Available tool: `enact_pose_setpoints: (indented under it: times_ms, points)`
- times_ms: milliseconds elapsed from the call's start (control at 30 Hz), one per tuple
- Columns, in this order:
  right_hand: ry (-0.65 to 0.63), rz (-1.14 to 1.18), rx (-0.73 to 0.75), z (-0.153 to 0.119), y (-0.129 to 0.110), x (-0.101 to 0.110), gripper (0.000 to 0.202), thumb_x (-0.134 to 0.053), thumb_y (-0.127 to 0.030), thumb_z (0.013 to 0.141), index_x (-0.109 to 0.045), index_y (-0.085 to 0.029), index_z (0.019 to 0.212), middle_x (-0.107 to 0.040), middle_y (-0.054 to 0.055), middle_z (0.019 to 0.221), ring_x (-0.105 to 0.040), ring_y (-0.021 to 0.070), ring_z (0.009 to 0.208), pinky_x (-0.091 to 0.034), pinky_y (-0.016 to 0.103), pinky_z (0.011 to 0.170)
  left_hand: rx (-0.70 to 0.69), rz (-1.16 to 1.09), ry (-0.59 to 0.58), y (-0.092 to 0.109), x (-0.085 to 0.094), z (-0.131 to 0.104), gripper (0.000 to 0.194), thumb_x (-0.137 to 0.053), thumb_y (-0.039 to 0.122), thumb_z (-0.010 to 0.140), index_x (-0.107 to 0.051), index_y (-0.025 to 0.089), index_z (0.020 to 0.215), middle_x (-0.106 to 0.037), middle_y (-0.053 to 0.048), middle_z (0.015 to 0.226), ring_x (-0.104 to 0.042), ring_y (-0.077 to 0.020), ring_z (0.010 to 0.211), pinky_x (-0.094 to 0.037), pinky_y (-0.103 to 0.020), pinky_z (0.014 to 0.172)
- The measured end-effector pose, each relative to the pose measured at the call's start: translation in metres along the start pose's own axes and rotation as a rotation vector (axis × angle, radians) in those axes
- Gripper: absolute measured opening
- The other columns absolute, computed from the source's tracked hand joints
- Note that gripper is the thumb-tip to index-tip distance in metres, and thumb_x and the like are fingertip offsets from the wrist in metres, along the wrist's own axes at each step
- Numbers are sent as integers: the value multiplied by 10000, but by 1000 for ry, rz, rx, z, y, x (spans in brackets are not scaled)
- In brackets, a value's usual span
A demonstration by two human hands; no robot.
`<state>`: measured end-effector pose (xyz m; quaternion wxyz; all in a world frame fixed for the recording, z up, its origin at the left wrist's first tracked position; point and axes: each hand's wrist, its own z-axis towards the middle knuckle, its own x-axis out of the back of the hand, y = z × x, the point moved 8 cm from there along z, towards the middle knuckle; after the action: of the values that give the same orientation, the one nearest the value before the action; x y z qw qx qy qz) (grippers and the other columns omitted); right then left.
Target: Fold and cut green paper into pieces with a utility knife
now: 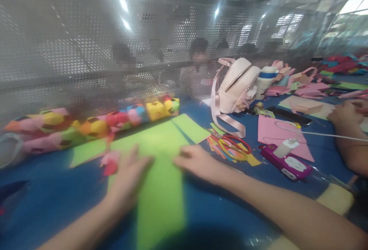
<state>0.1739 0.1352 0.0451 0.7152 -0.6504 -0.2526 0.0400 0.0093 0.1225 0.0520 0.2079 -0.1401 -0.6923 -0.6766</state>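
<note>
Bright green paper (161, 204) lies on the blue tabletop in front of me, one long strip running toward me and other green sheets beneath or behind it. My left hand (128, 173) rests at the strip's left side, thumb and fingers apart, blurred by motion. At its right edge my right hand (198, 162) has curled fingers, with thumb and forefinger closed on the paper's edge. A small pink and red paper piece (110, 163) sits just left of my left hand. Scissors with red and yellow handles (234, 146) lie on colourful paper scraps to the right.
Colourful folded-paper balls (94, 125) line the mesh partition (94, 62). At the right are a pale pink backpack (237, 85), a tumbler (266, 81), a phone (290, 116), pink paper (267, 127) and a purple power strip (284, 162). Another person's hand (346, 112) is at far right.
</note>
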Motion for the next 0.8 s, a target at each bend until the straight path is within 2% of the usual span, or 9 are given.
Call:
enact_pose_setpoints:
  times_ms: [33,100,200,333,500,567,667,800]
  points:
    - [-6,-38,-3,0,1,0,268,-593,-300,829,-476,-178,620,-493,-54,581,-465,99,577,-347,223,538,115,-178,28,-16,-3,-3,568,-542,302,780,-397,260,1328,-678,-101,1133,-707,-261,919,-613,-388,700]
    - [6,-104,-3,1,2,1,315,-575,-251,814,-396,-192,562,-379,-78,526,-370,86,545,-279,223,517,259,-446,75,-38,-8,-8,602,-681,260,705,-469,227,1266,-680,-111,1117,-696,-266,946,-600,-383,750]
    - [9,-162,-10,5,6,2,346,-578,-199,783,-345,-197,526,-323,-85,510,-309,83,542,-236,232,513,273,-568,110,-46,-8,-11,541,-786,243,633,-576,186,1129,-707,-96,1022,-691,-262,921,-575,-353,771]
    - [24,-155,-7,9,12,1,308,-605,-171,749,-387,-190,532,-385,-77,526,-352,89,561,-263,230,530,201,-530,-10,-44,-14,-10,382,-770,289,667,-637,177,1006,-726,-64,906,-692,-264,885,-561,-349,751]
    - [64,-81,-2,10,21,4,202,-611,-226,770,-500,-176,608,-499,-45,596,-452,115,615,-348,237,575,131,-468,-229,-46,-33,-12,200,-671,332,781,-621,209,930,-722,-38,948,-685,-230,898,-548,-337,782]
    - [87,-14,4,10,24,6,195,-621,-248,765,-519,-177,615,-522,-36,606,-482,128,632,-380,248,594,99,-458,-242,-49,-33,-10,220,-665,314,774,-606,219,963,-716,-22,936,-680,-216,882,-543,-335,788]
    - [135,96,-7,9,30,10,181,-629,-280,761,-539,-182,638,-546,-26,626,-512,141,648,-412,267,614,92,-313,-178,-58,-25,-5,320,-705,316,745,-582,209,1021,-700,-6,853,-675,-197,830,-537,-310,755]
    - [186,150,-26,9,35,15,208,-631,-318,765,-518,-193,643,-528,-29,623,-501,135,631,-418,277,606,24,-231,-299,-56,-31,-5,334,-676,370,787,-585,183,1048,-700,-48,916,-672,-209,842,-545,-343,770]
